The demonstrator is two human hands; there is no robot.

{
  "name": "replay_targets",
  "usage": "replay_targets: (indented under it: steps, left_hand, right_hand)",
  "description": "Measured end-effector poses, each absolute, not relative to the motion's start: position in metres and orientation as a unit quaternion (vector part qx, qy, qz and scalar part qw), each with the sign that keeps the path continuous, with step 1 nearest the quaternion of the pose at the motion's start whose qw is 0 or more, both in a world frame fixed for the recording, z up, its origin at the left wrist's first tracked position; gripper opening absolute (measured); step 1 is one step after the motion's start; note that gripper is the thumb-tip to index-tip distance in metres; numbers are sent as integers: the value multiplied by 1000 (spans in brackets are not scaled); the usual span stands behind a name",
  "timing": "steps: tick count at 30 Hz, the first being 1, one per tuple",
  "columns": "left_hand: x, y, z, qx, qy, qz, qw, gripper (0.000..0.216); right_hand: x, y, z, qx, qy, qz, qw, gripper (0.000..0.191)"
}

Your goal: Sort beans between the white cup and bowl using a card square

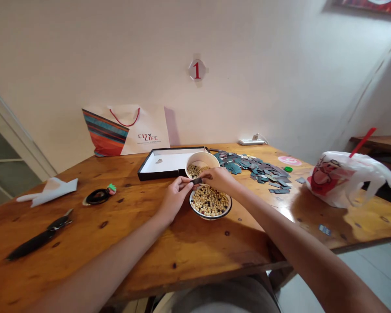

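Observation:
My left hand (176,193) and my right hand (217,177) meet over a bowl of beans (211,201), which are mostly pale yellow with dark ones mixed in. Between them, the fingertips of both pinch a small dark rectangular piece (196,181); its exact kind is too small to make out. Just behind my fingers a white paper tub (201,157) leans toward me, with more pale and dark beans inside. My right hand partly covers both containers. Left of the tub lies a shallow black box lid or tray (154,174) with a white inside.
A heap of dark flat pieces (247,167) spreads at the back right, near a green cap (288,169). Farther right stands a bagged cup (332,178) with a red straw. A folding knife (39,237), white paper (55,191) and paper bag (127,130) are on the left.

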State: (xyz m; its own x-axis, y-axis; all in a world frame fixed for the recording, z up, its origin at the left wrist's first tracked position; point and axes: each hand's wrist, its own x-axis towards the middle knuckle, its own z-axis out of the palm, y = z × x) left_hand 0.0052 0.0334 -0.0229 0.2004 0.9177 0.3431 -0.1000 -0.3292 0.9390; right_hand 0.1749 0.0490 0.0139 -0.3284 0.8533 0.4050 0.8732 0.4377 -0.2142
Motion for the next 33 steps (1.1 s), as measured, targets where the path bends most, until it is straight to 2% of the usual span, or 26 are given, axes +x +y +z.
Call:
replay_targets:
  steps: [7,15,22,33]
  left_hand:
    - [4,35,-24,614,333,532,478,15]
    - [3,35,-24,594,343,534,495,15]
    - [1,33,-22,567,375,561,473,14]
    - [-3,34,-23,530,391,563,500,23]
  right_hand:
    - [167,54,19,-570,-775,-15,272,13]
    - [176,51,16,-527,-756,-38,386,11]
    - [181,39,18,-485,-722,29,492,8]
    - [171,37,9,-420,-715,110,548,6]
